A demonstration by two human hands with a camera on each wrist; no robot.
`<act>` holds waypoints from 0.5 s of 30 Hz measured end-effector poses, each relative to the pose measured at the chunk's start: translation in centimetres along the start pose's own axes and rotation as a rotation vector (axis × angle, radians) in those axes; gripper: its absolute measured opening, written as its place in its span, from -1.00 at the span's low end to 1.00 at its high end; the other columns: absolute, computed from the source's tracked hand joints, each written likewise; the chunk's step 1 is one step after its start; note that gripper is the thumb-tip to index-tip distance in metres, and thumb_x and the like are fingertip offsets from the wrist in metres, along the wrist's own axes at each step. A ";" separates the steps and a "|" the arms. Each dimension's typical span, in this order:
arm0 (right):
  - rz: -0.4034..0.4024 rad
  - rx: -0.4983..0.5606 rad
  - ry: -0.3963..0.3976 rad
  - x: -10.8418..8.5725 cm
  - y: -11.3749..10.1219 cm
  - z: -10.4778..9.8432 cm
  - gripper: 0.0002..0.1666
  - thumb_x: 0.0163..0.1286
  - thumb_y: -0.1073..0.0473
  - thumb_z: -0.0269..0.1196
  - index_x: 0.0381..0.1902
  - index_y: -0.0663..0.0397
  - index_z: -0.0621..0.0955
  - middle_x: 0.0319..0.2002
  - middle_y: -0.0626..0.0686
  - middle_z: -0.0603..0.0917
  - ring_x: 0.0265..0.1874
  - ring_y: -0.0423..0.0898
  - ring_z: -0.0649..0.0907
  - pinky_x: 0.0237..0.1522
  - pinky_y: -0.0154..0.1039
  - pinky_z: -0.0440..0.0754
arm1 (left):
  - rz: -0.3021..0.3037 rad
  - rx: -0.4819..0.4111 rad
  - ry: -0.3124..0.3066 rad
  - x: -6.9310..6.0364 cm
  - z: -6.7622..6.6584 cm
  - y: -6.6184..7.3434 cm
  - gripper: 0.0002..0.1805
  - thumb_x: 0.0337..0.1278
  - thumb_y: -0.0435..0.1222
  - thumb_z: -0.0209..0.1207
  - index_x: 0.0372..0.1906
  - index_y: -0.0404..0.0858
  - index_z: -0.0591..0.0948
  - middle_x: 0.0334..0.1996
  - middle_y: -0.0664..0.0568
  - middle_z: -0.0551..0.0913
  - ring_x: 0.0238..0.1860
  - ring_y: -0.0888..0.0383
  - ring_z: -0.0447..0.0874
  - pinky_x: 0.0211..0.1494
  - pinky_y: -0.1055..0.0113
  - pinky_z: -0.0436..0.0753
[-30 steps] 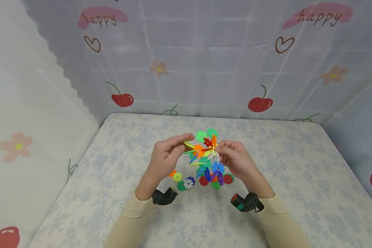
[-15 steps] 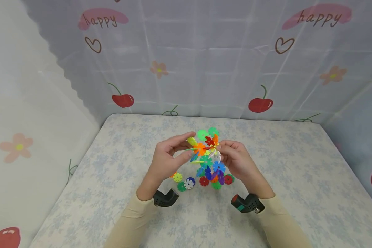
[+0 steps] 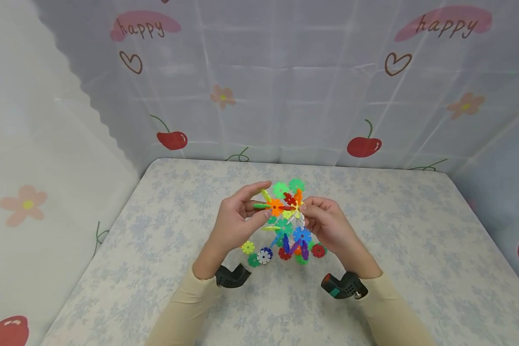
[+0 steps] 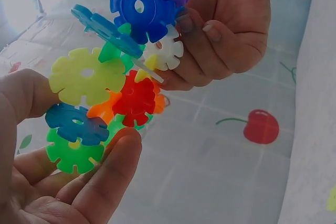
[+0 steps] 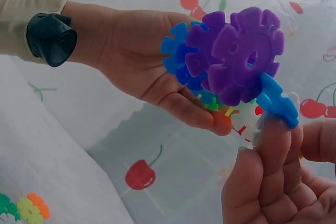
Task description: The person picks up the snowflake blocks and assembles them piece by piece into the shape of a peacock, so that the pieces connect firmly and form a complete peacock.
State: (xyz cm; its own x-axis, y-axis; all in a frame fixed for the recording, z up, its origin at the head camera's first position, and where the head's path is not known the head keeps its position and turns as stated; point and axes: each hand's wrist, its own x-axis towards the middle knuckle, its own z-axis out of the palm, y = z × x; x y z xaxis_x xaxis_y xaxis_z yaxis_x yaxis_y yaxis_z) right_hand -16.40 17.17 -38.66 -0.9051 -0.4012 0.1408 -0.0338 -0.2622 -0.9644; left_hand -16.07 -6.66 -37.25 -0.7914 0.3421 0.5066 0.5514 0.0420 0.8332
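Both hands hold up a built cluster of interlocking plastic snowflake discs, with an orange disc (image 3: 275, 207) in its middle and green discs (image 3: 280, 189) at its far end. My left hand (image 3: 235, 221) grips the cluster's left side between thumb and fingers. In the left wrist view, a yellow disc (image 4: 86, 76), a blue one and a green disc (image 4: 75, 150) sit between them. Opposite, my right hand (image 3: 330, 223) pinches the cluster near its white discs; the exact contact is partly hidden. Purple discs (image 5: 245, 56) hang at the near end, apart from the left palm.
Loose discs lie on the pale floral tabletop (image 3: 155, 250) below the cluster: a yellow disc (image 3: 248, 247), a white disc (image 3: 264, 256), a red disc (image 3: 318, 250) and others. A printed curtain (image 3: 277, 96) stands behind the table. Each wrist wears a black camera (image 3: 233, 276).
My left hand has edged right, its thumb coming in against the cluster near the orange disc. The yellow disc at its fingers has tilted up. The right hand stays nearly in place.
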 end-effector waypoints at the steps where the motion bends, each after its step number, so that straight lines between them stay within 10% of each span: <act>1: -0.005 -0.003 -0.002 0.0 0.0 0.0 -0.56 0.54 0.37 -0.03 -0.45 -0.12 0.64 -0.60 -0.24 0.59 -0.60 -0.28 0.44 -0.53 -0.34 0.30 | -0.003 -0.001 -0.002 0.0 0.0 0.0 -0.40 0.15 -0.59 0.20 0.35 -0.46 0.47 0.34 -0.34 0.53 -0.05 -0.22 0.80 -0.01 0.23 0.79; 10: 0.021 0.017 -0.013 0.1 0.2 0.3 -0.57 0.54 0.36 -0.02 -0.44 -0.12 0.64 -0.59 -0.24 0.61 -0.59 -0.29 0.48 -0.46 -0.43 0.44 | 0.002 0.068 -0.010 0.1 -0.1 0.0 -0.27 0.01 -0.60 0.36 0.38 -0.42 0.46 0.33 -0.27 0.56 -0.08 -0.14 0.82 0.05 0.26 0.77; 15: 0.024 0.006 0.014 0.0 0.2 0.4 -0.56 0.54 0.35 -0.01 -0.45 -0.13 0.65 -0.60 -0.24 0.61 -0.58 -0.29 0.48 -0.45 -0.46 0.46 | 0.149 0.281 0.037 0.2 0.2 -0.3 -0.27 -0.11 -0.51 0.52 0.29 -0.45 0.54 0.17 -0.29 0.68 -0.16 -0.04 0.85 -0.06 0.29 0.79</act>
State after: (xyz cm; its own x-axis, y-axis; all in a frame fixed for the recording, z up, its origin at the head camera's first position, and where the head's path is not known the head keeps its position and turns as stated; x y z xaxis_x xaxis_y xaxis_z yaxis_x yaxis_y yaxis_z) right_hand -16.29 16.76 -38.81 -0.9113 -0.3954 0.1148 -0.0096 -0.2584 -0.9660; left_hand -16.39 -6.45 -37.43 -0.7023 0.3303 0.6306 0.7095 0.2536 0.6574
